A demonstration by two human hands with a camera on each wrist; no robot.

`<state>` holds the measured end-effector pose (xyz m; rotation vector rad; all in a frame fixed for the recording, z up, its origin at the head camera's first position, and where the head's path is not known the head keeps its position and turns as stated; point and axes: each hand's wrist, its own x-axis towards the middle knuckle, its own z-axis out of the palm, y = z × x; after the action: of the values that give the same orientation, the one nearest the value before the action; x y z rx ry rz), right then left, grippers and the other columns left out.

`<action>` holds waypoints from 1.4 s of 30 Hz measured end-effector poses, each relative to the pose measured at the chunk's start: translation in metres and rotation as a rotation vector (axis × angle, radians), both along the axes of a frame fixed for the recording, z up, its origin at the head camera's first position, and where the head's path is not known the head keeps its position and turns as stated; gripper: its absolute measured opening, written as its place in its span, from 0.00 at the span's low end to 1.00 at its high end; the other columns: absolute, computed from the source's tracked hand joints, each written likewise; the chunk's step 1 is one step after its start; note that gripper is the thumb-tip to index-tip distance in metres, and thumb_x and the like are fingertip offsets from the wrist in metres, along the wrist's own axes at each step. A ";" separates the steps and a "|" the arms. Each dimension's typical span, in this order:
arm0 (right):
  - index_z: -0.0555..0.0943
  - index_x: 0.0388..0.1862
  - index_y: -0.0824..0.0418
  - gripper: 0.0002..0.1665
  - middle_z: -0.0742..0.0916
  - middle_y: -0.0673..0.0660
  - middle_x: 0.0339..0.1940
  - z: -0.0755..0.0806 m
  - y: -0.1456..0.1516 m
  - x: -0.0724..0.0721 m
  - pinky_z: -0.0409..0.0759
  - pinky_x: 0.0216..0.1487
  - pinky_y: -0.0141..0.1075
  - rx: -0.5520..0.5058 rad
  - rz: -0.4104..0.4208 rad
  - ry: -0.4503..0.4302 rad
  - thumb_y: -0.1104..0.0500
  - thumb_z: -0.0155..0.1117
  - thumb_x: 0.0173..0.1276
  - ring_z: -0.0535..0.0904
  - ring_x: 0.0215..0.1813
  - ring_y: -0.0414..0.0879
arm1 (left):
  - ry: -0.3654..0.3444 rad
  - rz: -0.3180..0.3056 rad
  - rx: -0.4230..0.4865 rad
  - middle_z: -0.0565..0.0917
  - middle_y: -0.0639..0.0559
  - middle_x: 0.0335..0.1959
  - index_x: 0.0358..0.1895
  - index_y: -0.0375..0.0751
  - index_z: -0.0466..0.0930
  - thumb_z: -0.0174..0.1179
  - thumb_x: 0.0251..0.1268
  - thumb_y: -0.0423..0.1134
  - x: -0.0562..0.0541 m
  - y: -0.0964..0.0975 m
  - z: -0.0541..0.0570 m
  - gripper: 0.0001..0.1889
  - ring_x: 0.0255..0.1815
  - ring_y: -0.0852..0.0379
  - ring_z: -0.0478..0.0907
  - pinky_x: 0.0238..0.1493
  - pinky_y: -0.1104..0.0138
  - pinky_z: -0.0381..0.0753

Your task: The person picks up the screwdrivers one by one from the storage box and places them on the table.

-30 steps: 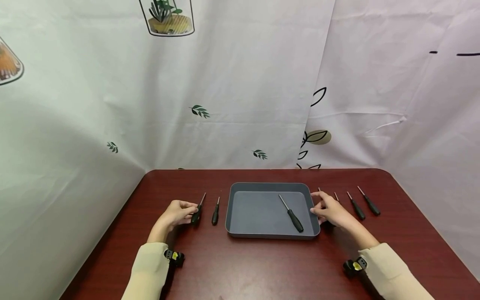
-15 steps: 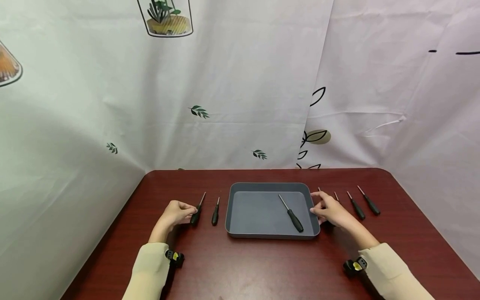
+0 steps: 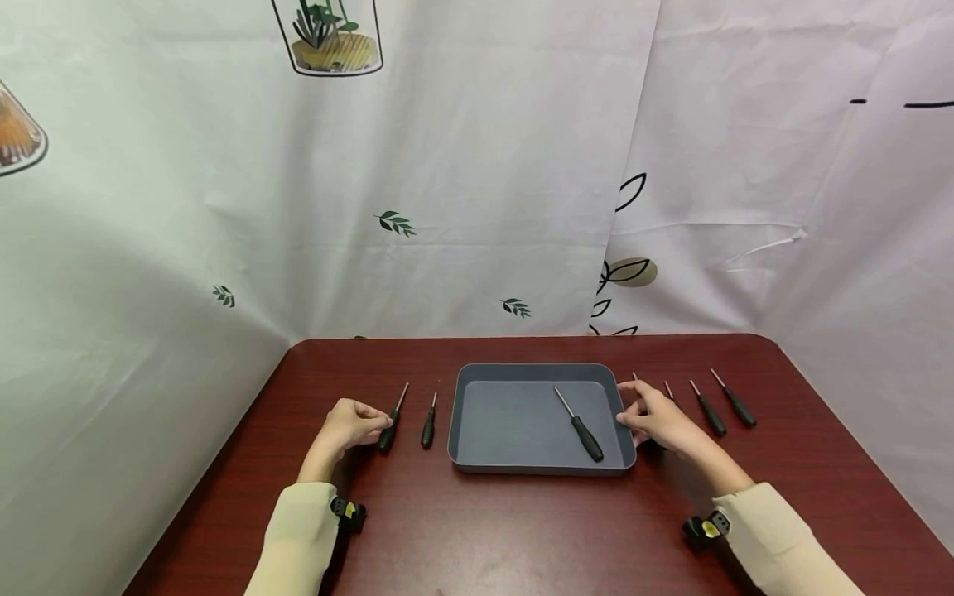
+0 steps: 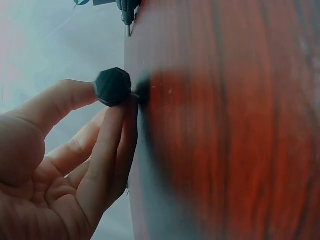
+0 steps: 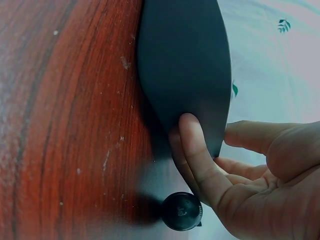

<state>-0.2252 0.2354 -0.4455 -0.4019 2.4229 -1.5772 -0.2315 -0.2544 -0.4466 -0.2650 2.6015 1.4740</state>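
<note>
My left hand [image 3: 350,427] pinches the black handle of a screwdriver [image 3: 387,434] between thumb and fingers, left of the tray. The handle's faceted butt end faces the camera in the left wrist view, with the thumb [image 4: 70,95] against one side. A second screwdriver [image 3: 428,428] lies between that hand and the tray. My right hand [image 3: 656,418] grips the right wall of the shallow grey tray [image 3: 522,473], the thumb at the rim and fingers [image 5: 192,135] against the outside. Inside the tray lies one screwdriver [image 3: 586,439], its shaft pointing to the back left.
Two screwdrivers lie at the right, an inner one [image 3: 711,417] and an outer one [image 3: 739,409]. More are partly hidden by my right hand; a round black handle end [image 5: 181,211] shows just under its fingers. A white printed cloth [image 3: 462,165] hangs behind the red-brown table [image 3: 484,530].
My left hand and its screwdriver have shifted very slightly, the handle a little left and towards me. My right hand and the tray have stayed in place.
</note>
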 end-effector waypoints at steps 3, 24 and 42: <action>0.54 0.69 0.84 0.33 0.83 0.65 0.31 0.000 0.000 0.000 0.86 0.27 0.45 -0.002 0.003 0.000 0.75 0.57 0.71 0.82 0.25 0.56 | -0.001 -0.006 -0.016 0.85 0.31 0.45 0.38 0.26 0.88 0.66 0.63 0.27 0.000 0.000 0.000 0.05 0.35 0.50 0.88 0.36 0.63 0.88; 0.54 0.68 0.85 0.34 0.83 0.64 0.30 0.001 0.000 -0.001 0.87 0.27 0.45 -0.019 0.014 0.007 0.75 0.58 0.70 0.81 0.24 0.53 | -0.019 0.003 -0.074 0.86 0.36 0.39 0.38 0.27 0.87 0.65 0.65 0.27 0.001 0.001 0.003 0.05 0.31 0.55 0.86 0.33 0.64 0.88; 0.55 0.69 0.84 0.34 0.83 0.64 0.30 0.000 0.000 0.000 0.86 0.27 0.45 -0.003 0.002 0.011 0.75 0.58 0.71 0.81 0.24 0.55 | 0.068 -0.022 -0.156 0.85 0.38 0.34 0.40 0.26 0.84 0.64 0.67 0.31 0.003 0.009 0.016 0.08 0.29 0.51 0.86 0.31 0.64 0.88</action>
<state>-0.2253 0.2358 -0.4455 -0.4144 2.4280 -1.5824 -0.2280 -0.2455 -0.4304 -0.2064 2.7683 1.2965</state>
